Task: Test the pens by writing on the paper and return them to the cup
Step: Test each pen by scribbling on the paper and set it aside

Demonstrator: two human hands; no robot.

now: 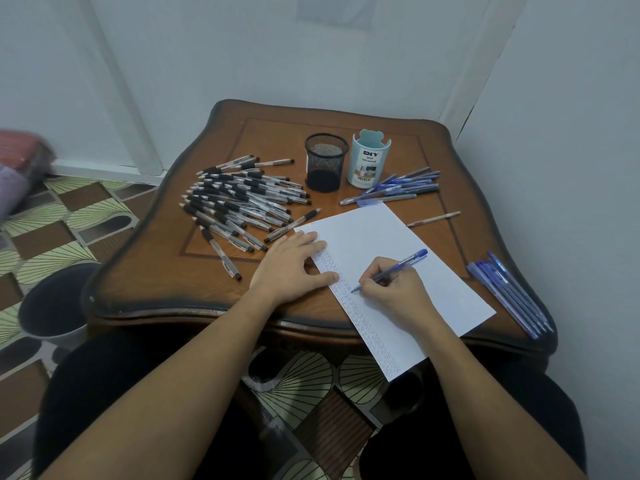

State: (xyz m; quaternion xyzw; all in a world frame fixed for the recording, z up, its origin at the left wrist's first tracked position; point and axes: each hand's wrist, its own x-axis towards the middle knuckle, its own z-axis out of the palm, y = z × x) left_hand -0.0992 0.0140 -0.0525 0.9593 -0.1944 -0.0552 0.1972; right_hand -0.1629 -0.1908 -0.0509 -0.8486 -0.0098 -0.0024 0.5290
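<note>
- Near the centre of the frame, the right hand (393, 294) held a blue pen (403, 266), its fingers (372, 278) curled round the barrel and the tip down on the paper (381, 237)
- The pen slanted up to the right, with its tip just beside a column of small marks that ran down the left edge of the sheet
- The left hand (294, 263) lay flat to the left of it, fingers (313, 241) straight and spread, their tips on the sheet's left edge and the palm on the bench (156, 271)
- The paper lay tilted, its lower corner hanging past the near edge of the bench
- Above the paper stood a black mesh cup (326, 162) and, just to its right, a light blue cup (369, 161) with a printed label; both were upright, and no pens showed above either rim
- A large heap of black-grip pens (239, 202) covered the bench left of the mesh cup
- A smaller bunch of blue pens (405, 187) lay right of the light blue cup
- One single pen (433, 218) lay apart, just off the paper's upper right edge
- A row of blue pens (509, 292) lay side by side at the right edge of the bench
- A dark bin (52, 303) stood on the patterned floor at lower left
</note>
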